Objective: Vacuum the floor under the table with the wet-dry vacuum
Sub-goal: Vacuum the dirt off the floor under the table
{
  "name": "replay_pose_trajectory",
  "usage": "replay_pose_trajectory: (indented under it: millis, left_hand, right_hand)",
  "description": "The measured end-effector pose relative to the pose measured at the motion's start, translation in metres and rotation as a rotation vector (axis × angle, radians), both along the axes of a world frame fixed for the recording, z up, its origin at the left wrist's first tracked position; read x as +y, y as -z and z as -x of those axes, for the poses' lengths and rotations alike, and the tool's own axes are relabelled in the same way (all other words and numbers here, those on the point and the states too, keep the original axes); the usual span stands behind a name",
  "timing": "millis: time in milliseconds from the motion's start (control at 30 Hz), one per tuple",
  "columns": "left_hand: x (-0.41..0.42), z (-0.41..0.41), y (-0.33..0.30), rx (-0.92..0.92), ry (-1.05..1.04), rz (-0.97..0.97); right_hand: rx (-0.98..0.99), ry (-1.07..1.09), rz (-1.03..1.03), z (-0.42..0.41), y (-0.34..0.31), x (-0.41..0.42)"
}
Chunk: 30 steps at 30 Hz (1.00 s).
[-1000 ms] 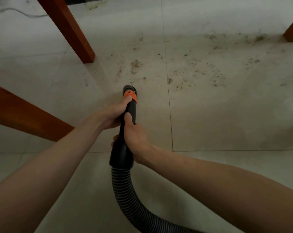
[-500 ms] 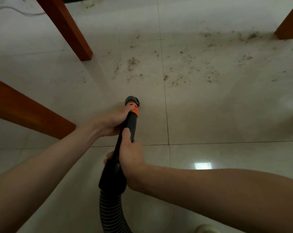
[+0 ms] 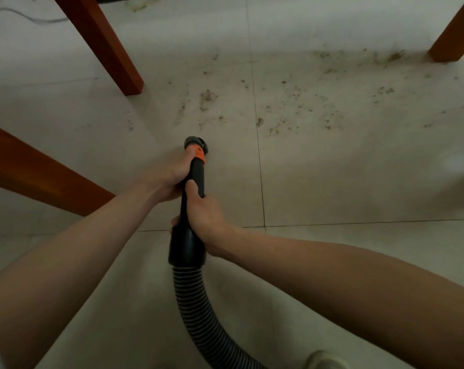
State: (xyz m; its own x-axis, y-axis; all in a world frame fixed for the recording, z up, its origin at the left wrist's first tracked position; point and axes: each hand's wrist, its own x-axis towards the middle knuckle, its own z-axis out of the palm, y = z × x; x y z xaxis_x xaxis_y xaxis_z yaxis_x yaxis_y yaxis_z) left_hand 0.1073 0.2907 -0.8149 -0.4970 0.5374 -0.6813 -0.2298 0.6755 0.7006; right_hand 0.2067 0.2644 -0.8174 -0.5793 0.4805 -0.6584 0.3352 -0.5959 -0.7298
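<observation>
Single head-worn view, wide-angle, looking forward and steeply down at tiled floor (image 3: 358,182); forearms near, table legs (image 3: 103,46) far left and right

A grey cable (image 3: 25,18) far left; a pale shoe (image 3: 322,360) at the bottom.

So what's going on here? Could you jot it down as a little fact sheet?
tool: black vacuum nozzle with an orange band, on a ribbed hose
left hand: grips the nozzle near its tip
right hand: grips the nozzle lower down
floor: pale tiles
dirt: brown crumbs scattered beyond the nozzle tip
table legs: reddish wood, at left and far right
</observation>
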Motion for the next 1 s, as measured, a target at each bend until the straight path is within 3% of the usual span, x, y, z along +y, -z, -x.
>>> replay_pose_trajectory:
  millis: [367, 1000]
  left_hand:
    - [0.024, 0.030, 0.016, 0.005, -0.038, -0.017]
    - [0.038, 0.040, 0.037, -0.061, -0.011, -0.092]
  right_hand:
    - [-0.037, 0.004, -0.106, 0.029, 0.016, 0.023]
    - [-0.070, 0.036, -0.069, 0.033, 0.016, 0.035]
